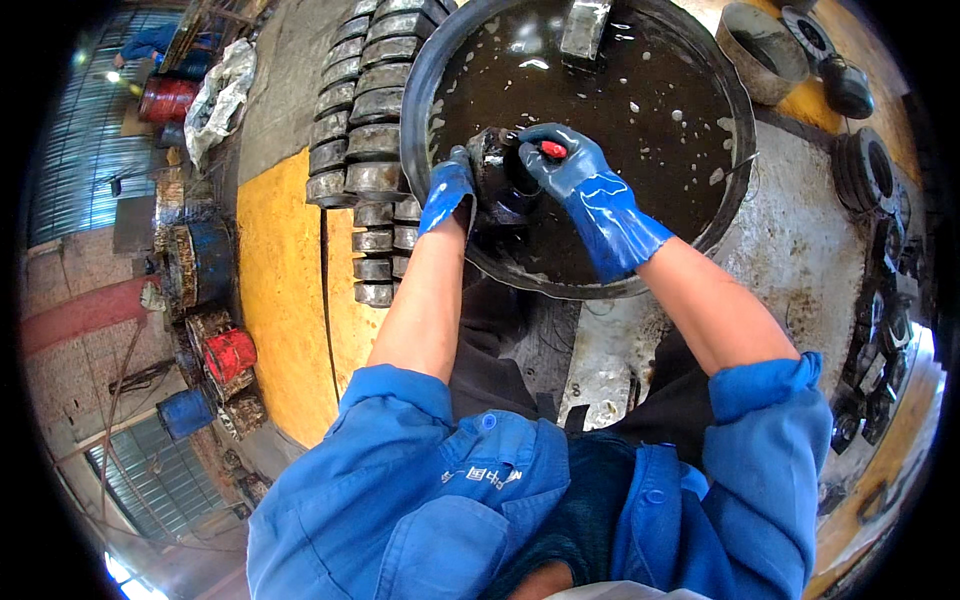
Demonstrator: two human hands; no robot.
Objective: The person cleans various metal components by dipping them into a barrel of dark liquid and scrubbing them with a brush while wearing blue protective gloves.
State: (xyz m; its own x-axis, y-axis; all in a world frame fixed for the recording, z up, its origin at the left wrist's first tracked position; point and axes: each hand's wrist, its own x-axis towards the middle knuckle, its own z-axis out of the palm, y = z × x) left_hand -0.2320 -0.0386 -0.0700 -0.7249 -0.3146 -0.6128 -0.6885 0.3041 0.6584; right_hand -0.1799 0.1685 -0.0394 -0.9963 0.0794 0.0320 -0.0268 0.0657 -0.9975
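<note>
Inside the near left part of a wide round black tub (744,95), a dark, hollow, cylindrical metal part (488,165); not possible to say whether touching the liquid. Against its left side, the fingers of the blue-gloved left hand (450,192), holding it. Beside its opening, the blue-gloved right hand (570,168), with fingers closed around a small red-handled tool (552,149); working end not visible. Could slip and splash down, because of wet, smooth gloves; could also hurt the left hand, in case of a skid of the tool. In the tub, dark brown liquid (640,165) with pale froth spots, and a grey rectangular metal piece (585,35) at the far side. Farther right, an open, cylindrical, brownish bucket (765,60), contents not clear.
</note>
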